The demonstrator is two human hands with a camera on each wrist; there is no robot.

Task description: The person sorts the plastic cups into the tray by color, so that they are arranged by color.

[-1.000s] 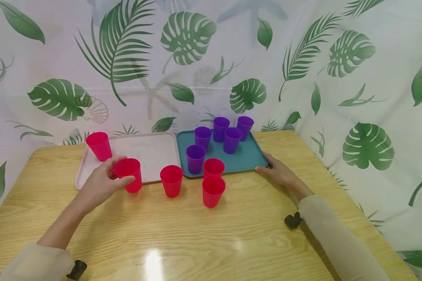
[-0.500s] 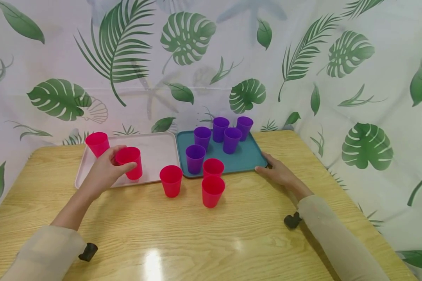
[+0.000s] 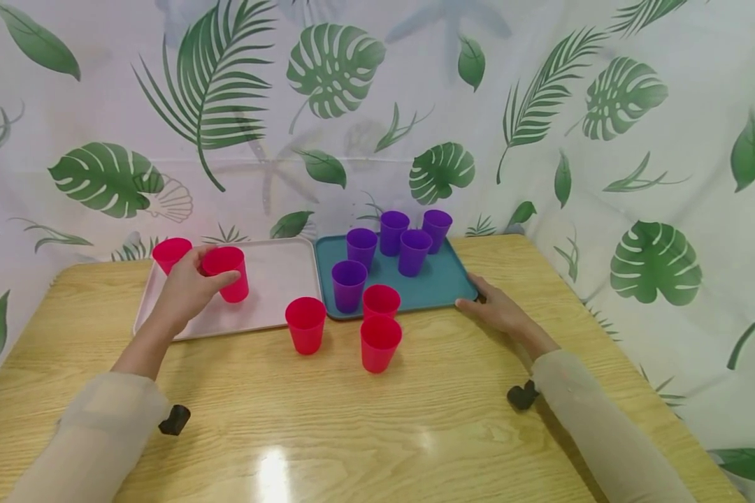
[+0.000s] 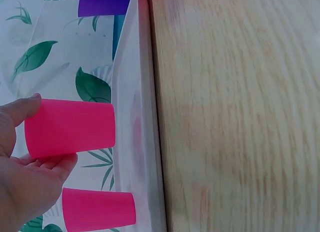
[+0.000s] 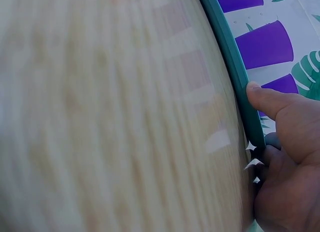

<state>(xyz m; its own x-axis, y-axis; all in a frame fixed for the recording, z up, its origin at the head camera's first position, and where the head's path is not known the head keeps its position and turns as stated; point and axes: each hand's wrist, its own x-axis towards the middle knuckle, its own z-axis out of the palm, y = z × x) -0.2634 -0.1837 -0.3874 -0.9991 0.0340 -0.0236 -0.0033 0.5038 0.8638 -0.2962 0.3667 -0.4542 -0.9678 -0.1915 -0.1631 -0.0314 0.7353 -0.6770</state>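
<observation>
My left hand (image 3: 187, 290) grips a red plastic cup (image 3: 231, 283) by its sides, thumb on the near side and fingers round the back. The cup is upright, its base close over the white tray (image 3: 283, 279). Just left of it on that tray stands another red cup (image 3: 168, 253), partly hidden by the hand in the head view; the left wrist view shows this second cup (image 4: 99, 210) lower in frame. My right hand (image 3: 502, 309) holds the front right corner of the teal tray (image 3: 443, 290), thumb (image 5: 270, 101) on the rim and fingers at the side.
Several purple cups (image 3: 413, 253) stand on the teal tray, which sits beside the white one. On the wooden table (image 3: 327, 419) in front are three red cups (image 3: 305, 327), two of them close together. A leaf-print cloth (image 3: 352, 161) hangs behind the table.
My left hand has carried its red cup from the white tray's front edge back over the tray, away from me. My right hand has stayed at the teal tray's corner.
</observation>
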